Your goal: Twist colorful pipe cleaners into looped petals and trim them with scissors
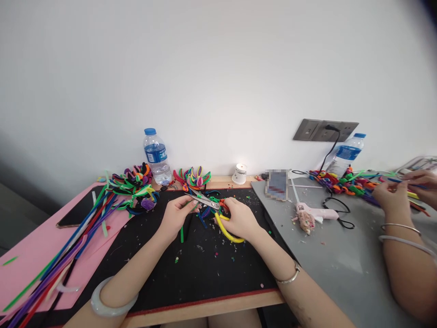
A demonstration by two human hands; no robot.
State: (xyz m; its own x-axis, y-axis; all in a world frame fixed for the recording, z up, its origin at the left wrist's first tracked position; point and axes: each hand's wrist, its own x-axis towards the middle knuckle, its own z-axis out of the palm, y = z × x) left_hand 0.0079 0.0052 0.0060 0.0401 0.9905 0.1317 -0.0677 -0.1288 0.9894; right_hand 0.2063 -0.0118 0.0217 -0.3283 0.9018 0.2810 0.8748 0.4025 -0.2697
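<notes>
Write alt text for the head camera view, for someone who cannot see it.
Over a black mat, the right hand holds yellow-handled scissors at a green pipe cleaner pinched in the left hand. Loose pipe cleaners lie left; a co-worker's hands work beside a pink glue gun.

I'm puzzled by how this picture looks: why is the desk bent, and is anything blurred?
Head view: the wide lens bows the desk edge and darkens the corners; light is soft and even; a co-worker's hands look smeared, and a phone screen is pixelated.
</notes>
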